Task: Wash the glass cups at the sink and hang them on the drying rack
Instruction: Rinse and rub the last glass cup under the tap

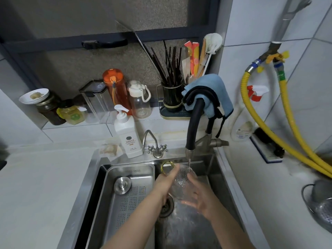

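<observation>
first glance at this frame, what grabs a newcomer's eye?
Dead centre, both hands hold a clear glass cup under the water running from the black faucet into the steel sink: left hand on its left side, right hand cupping it from below. Next come the bright yellow hoses looping down the right wall, then the orange bottle on the cluttered ledge behind the sink.

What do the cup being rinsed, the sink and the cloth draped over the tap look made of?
The cup looks like clear glass: the fingers behind it show through. The sink seems brushed stainless steel, grey with a soft, dull sheen. The blue cloth looks like soft, matte fabric, perhaps microfibre, hanging in folds.
</observation>
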